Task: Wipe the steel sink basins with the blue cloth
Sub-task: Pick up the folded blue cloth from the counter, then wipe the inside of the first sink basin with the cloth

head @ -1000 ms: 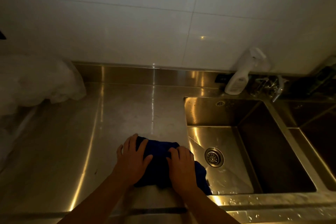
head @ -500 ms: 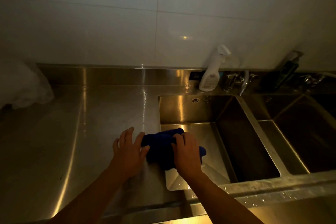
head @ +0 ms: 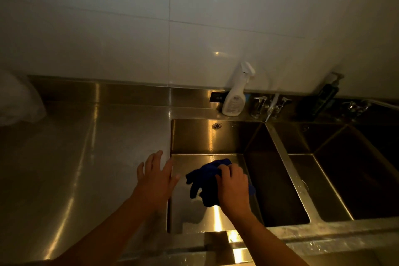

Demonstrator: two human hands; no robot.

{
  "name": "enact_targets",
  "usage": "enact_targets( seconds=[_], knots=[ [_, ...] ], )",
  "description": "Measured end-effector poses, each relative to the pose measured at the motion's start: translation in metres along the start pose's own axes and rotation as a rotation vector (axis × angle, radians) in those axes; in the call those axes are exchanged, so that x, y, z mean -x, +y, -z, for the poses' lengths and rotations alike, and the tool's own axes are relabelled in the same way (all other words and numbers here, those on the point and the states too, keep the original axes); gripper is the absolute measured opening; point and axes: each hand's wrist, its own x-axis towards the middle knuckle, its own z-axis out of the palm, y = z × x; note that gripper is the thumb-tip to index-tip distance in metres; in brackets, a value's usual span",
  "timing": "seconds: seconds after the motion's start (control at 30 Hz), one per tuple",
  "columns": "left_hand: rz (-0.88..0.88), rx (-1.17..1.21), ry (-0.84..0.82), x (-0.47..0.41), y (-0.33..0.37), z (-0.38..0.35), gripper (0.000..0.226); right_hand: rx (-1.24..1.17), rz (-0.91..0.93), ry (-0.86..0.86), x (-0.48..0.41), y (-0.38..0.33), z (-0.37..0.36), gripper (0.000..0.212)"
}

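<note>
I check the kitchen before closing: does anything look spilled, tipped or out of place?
Nothing stands out. The spray bottle stands upright behind the left basin, where the right hand holds the blue cloth. Only water drops lie on the front rim.

1. Left of the basins the counter (head: 86, 168) runs wide and open; white bag (head: 17, 101) at its far-left back only.
2. The back ledge (head: 194, 112) is crowded: spray bottle (head: 235, 97), taps (head: 269, 106), dark pump bottle (head: 326, 97).
3. In the left basin (head: 194, 136), right hand (head: 233, 188) with blue cloth (head: 205, 177) takes mid-floor; left hand (head: 156, 176) spread at its left rim.
4. The right basin (head: 367, 179) lies open past the divider (head: 287, 170).
</note>
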Motion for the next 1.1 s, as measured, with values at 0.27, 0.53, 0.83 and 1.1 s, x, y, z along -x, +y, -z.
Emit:
enact_targets(
  seconds=[0.27,0.53,0.83,1.1],
  knots=[
    [0.085,0.023,0.098,-0.002,0.076,-0.034,0.057,0.003,0.172,-0.117,-0.014,0.091,0.008,0.032],
    [0.132,0.031,0.091,-0.005,0.114,-0.062,0.053,0.007,0.183,-0.215,-0.015,0.147,0.0,0.033],
    [0.154,0.03,0.079,-0.039,0.107,-0.103,0.059,0.068,0.211,-0.404,-0.025,0.17,-0.033,0.03],
    [0.157,0.018,0.015,-0.089,0.093,-0.168,0.065,0.215,0.199,-0.728,-0.045,0.205,-0.102,0.038]
  ],
)
